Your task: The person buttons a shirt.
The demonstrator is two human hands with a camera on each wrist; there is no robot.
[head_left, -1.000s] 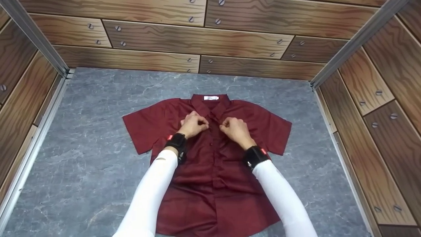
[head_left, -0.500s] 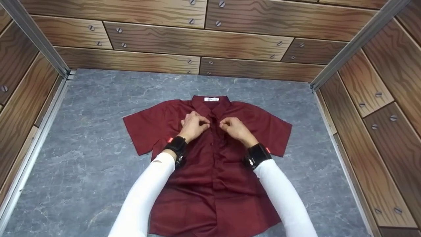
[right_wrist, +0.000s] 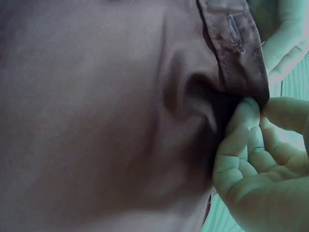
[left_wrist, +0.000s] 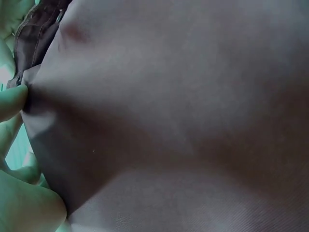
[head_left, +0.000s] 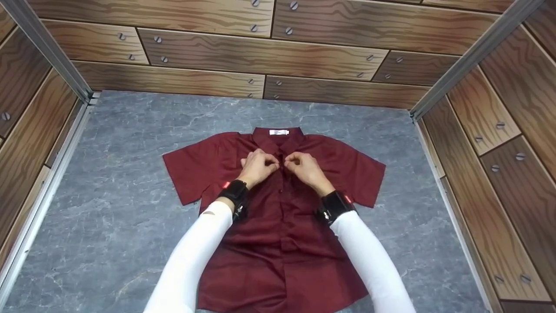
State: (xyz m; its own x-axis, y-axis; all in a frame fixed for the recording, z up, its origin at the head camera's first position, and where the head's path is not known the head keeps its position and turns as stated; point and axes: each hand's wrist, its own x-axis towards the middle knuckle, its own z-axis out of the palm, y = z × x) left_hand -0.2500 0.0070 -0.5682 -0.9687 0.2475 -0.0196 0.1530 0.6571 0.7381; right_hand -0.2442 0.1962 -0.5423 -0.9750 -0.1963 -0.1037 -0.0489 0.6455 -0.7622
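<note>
A dark red short-sleeved shirt [head_left: 252, 278] lies front up, its collar [head_left: 293, 140] toward the back wall. Just below the collar, at the front opening, my left hand [head_left: 257, 168] pinches the shirt's fabric between thumb and fingertips. Opposite it, my right hand [head_left: 306, 170] pinches the edge of the front placket [right_wrist: 241, 63]. Close above the right fingertips, the right wrist view shows a stitched buttonhole [right_wrist: 234, 30]. Lower down the front sits a small button [head_left: 280, 190]. Only a small gap separates the two hands' fingertips in the head view.
The shirt rests on a grey marble-patterned surface [head_left: 126, 174]. Wood-patterned panels [head_left: 208, 48] wall it in at the back and both sides, with metal rails [head_left: 469, 56] at the corners. A white label [head_left: 279, 132] shows inside the collar.
My right hand has moved left, toward the left hand, narrowing the gap between the fingertips. The left hand has shifted slightly right. The shirt stays in place.
</note>
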